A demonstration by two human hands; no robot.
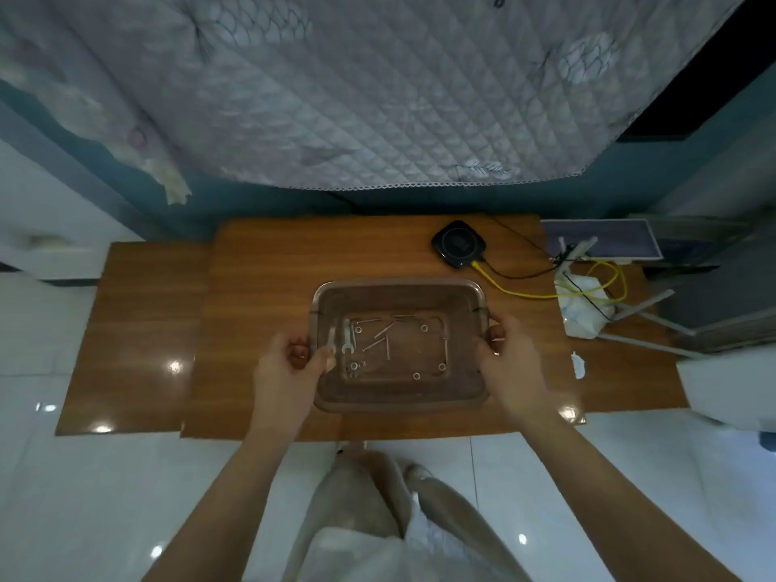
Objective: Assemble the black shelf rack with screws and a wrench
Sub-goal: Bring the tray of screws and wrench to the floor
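Observation:
A clear plastic bin (399,287) sits above the wooden boards, held at both short sides. My left hand (289,367) grips its left rim, fingers curled over the edge. My right hand (510,363) grips the right rim the same way. Inside on the bin's floor lie a small silver wrench (347,342), several long screws (384,329) and several washers or nuts (424,328). No black shelf rack parts are in view.
Wooden boards (260,296) cover the white tiled floor (84,497). A black round device (459,243) with a yellow cable (525,294) sits at the back right. White bag and rods (583,304) lie right of it. A quilted blanket (378,86) hangs behind.

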